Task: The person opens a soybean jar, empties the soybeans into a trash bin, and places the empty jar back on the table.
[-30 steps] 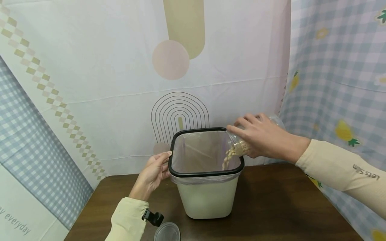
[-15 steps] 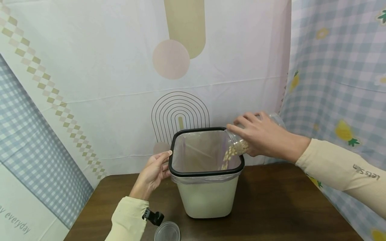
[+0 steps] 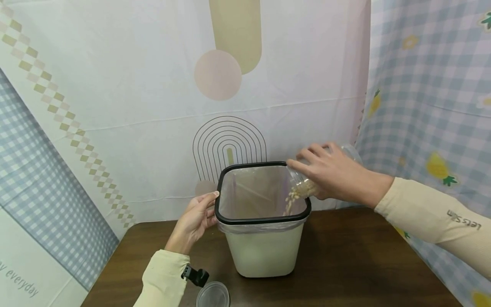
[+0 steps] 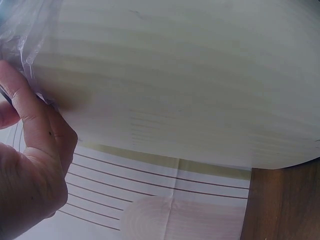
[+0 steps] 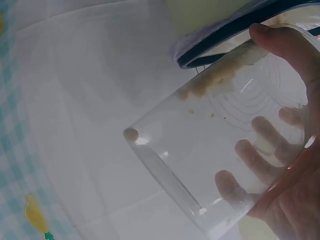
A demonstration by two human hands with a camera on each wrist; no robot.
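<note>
My right hand (image 3: 331,172) grips a clear plastic jar (image 5: 185,140), tilted mouth-down over the right side of a trash can (image 3: 264,251). Pale beans (image 3: 292,198) spill from its mouth into the can. In the right wrist view a small clump of beans (image 5: 205,82) lies along the jar's lower wall, and a single bean (image 5: 131,134) sits by its base. The can is cream, with a black rim (image 3: 264,221) and a translucent liner bag (image 3: 245,192) folded over it. My left hand (image 3: 195,219) pinches the rim at the left, thumb on top, fingers against the outside.
A round clear lid (image 3: 212,295) lies on the brown wooden table (image 3: 353,256), near the front left of the can. Behind the table hangs a white patterned cloth (image 3: 153,85); a blue checked curtain (image 3: 429,106) hangs at the right.
Beans keep falling from the jar, and fewer show inside its mouth than half a second ago. Both hands and the can have hardly moved.
</note>
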